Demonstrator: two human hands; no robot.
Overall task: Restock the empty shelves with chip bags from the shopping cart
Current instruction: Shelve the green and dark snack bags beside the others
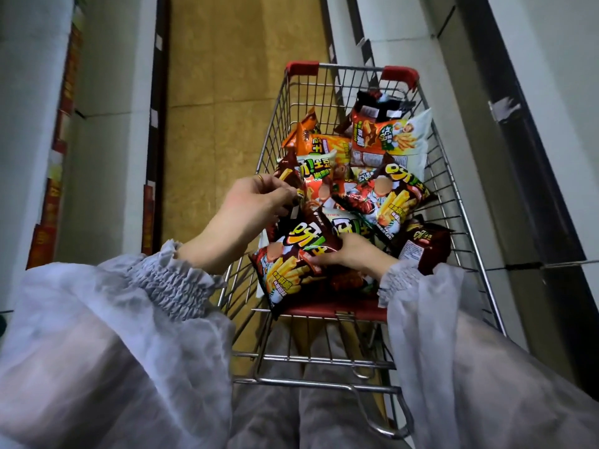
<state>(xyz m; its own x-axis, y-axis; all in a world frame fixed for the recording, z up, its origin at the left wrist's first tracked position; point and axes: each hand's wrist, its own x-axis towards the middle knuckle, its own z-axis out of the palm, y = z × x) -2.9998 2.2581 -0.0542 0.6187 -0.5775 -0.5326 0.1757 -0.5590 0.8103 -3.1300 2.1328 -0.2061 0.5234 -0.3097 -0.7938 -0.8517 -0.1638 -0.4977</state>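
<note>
A wire shopping cart (460, 202) with red corner caps stands in front of me, holding several chip bags in brown, orange and white. My left hand (249, 202), a ring on one finger, pinches the top edge of a brown chip bag (290, 176) at the cart's left side. My right hand (353, 254) grips the right edge of another brown chip bag (291, 270) printed with fries, lifted at the near end of the cart. An orange bag (308, 131) and a white bag (411, 137) lie farther back in the basket.
White shelving (107, 92) runs along the left of the narrow aisle, with red packs (52, 196) at its edge. More pale shelf boards with dark rails (518, 124) line the right. A tan tiled floor (220, 76) stretches ahead beyond the cart.
</note>
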